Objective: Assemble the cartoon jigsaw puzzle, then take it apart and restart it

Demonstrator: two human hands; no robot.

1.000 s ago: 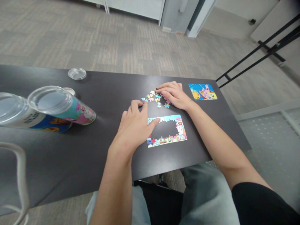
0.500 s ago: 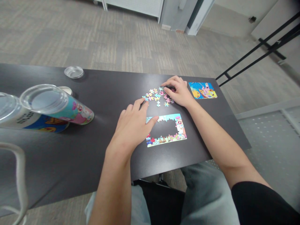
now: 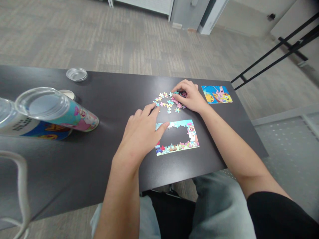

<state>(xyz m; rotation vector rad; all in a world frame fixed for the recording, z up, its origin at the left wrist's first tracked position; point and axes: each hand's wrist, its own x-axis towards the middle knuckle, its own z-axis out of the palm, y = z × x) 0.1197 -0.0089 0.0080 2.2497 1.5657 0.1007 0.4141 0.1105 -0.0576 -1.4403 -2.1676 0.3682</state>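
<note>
A jigsaw border [image 3: 193, 145] lies flat on the dark table, its middle open to the tabletop. Beyond it is a loose heap of small jigsaw pieces [image 3: 169, 103]. My left hand [image 3: 142, 131] rests palm down, fingers stretched and thumb spread; its fingertips are at the heap's left edge and the thumb lies over the border's upper left part. My right hand [image 3: 189, 96] arches over the heap's right side, thumb and forefinger apart with pieces showing between them. The fingertips touch or hover by the pieces; I cannot tell which. Some pieces are hidden beneath this hand.
A picture card [image 3: 217, 94] lies to the right of my right hand. On the left stand two clear-topped canisters, one turquoise [image 3: 83, 117] and one blue and white [image 3: 47, 130]. Clear lids [image 3: 76, 74] lie behind them. A white cable [image 3: 23, 186] bends at the lower left.
The view has shifted slightly. Some pieces near my right fingertips sit a little differently; both hands keep nearly the same pose and place.
</note>
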